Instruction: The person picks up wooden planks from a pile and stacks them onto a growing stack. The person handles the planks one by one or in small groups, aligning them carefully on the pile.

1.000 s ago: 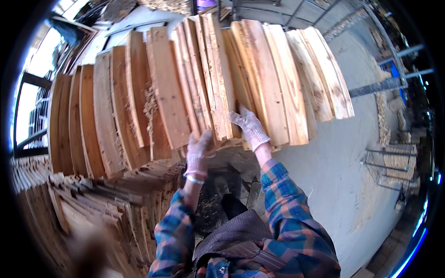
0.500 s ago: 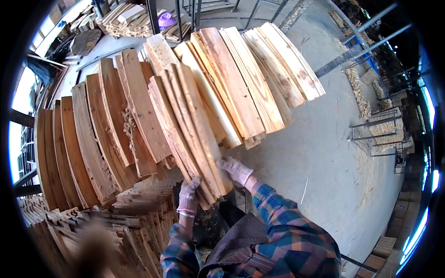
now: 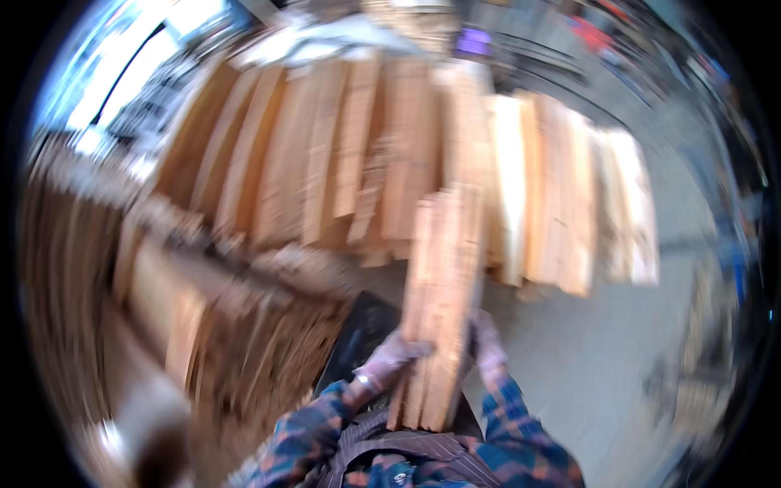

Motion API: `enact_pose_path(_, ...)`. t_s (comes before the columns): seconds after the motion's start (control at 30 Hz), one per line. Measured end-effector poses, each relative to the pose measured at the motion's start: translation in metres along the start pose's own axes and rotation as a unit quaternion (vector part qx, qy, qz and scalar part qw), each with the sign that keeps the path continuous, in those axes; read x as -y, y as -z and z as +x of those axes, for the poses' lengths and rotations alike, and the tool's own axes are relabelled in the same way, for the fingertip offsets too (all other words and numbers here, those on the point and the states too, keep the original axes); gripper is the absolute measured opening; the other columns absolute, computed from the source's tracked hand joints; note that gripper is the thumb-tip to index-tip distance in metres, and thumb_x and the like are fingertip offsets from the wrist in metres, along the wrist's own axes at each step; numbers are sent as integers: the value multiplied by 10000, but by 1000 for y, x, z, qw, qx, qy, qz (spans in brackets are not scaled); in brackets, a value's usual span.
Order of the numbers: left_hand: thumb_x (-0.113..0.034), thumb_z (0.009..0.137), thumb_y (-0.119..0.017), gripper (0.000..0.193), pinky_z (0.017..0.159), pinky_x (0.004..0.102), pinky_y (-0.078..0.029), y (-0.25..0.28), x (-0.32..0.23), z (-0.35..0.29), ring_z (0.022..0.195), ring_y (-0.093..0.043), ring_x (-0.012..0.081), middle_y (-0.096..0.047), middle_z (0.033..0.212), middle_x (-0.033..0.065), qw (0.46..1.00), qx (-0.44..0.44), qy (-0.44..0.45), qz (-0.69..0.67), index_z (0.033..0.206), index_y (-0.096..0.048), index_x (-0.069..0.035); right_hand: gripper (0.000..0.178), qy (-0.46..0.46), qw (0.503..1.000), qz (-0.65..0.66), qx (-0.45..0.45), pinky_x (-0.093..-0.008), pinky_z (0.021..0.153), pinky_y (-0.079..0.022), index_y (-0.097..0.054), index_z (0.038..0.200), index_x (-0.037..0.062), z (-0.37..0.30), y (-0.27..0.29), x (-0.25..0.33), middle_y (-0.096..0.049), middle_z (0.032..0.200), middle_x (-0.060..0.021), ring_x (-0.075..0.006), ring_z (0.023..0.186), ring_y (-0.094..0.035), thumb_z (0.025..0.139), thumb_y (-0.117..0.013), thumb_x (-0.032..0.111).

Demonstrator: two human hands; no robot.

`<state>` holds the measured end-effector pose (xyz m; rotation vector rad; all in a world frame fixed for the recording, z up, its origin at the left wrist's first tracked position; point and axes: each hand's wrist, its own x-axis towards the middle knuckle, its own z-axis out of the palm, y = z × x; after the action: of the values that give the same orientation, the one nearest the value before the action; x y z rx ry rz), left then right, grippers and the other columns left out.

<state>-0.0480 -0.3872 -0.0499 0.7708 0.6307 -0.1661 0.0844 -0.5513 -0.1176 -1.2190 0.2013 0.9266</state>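
A bundle of several narrow wooden boards is held lengthwise in front of me, its near end close to my body. My left hand, in a pale glove, grips the bundle's left side with the thumb over the top. On the opposite side, my right hand presses against the boards, its fingers partly hidden and blurred. Beyond lies a long row of brown boards, with paler boards to the right. The bundle's far end overlaps the row's near edge; whether it touches is unclear.
Stacked rough boards fill the left side, with more boards at the lower left. A black object is beside my left hand. Grey floor shows at the right. Something purple stands behind the row.
My view has swung left and blurred. The bundle, gripped in both hands, is now more upright in the picture and closer to my body. More stacked wood shows at the left.
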Motion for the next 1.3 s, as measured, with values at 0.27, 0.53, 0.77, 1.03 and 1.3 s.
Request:
enact_pose_path(0.27, -229, 657, -884, 1004, 1098, 308, -318, 23, -6, -83, 1264, -431, 179, -495, 1373, 101, 974, 6, -225, -33, 1455, -316, -9, 740, 156, 959, -208, 117, -381, 933, -466, -530, 1220, -27, -46, -72, 18, -561, 1205, -115, -223, 1088, -545, 847, -590, 610)
enact_pose_path(0.53, -228, 752, -796, 553, 717, 295, -581, 86, -131, -268, 850, -669, 189, -664, 993, 115, 929, -183, -314, -69, 1173, -564, 46, 543, 89, 888, -75, 444, -358, 904, -541, -497, 1281, 6, -64, -345, 48, -595, 1155, -163, -228, 1052, -600, 988, -463, 462)
enact_pose_path(0.77, -323, 806, -741, 391, 522, 333, -514, 237, -240, -314, 620, -648, 198, -663, 777, 100, 800, -571, -105, 149, 945, -632, 26, 311, 301, 730, -376, 485, -285, 719, -534, -680, 1052, -12, 23, -579, 14, -707, 930, -119, -162, 806, -666, 909, -634, 261)
enact_pose_path(1.03, -150, 846, -689, 244, 577, 287, -538, 316, -171, -352, 640, -656, 186, -702, 845, 129, 772, -557, -302, 43, 970, -610, 44, 380, 194, 754, -435, 453, -284, 739, -509, -671, 1076, -17, 24, -606, -1, -700, 870, -92, -146, 800, -645, 822, -722, 261)
enact_pose_path(1.3, -37, 882, -552, 167, 604, 282, -551, 336, -82, -428, 664, -652, 147, -705, 866, 86, 692, -576, -430, -71, 985, -636, 64, 286, 154, 794, -384, 445, -285, 673, -525, -677, 1037, -26, 10, -609, -9, -693, 867, -71, -136, 731, -627, 838, -634, 175)
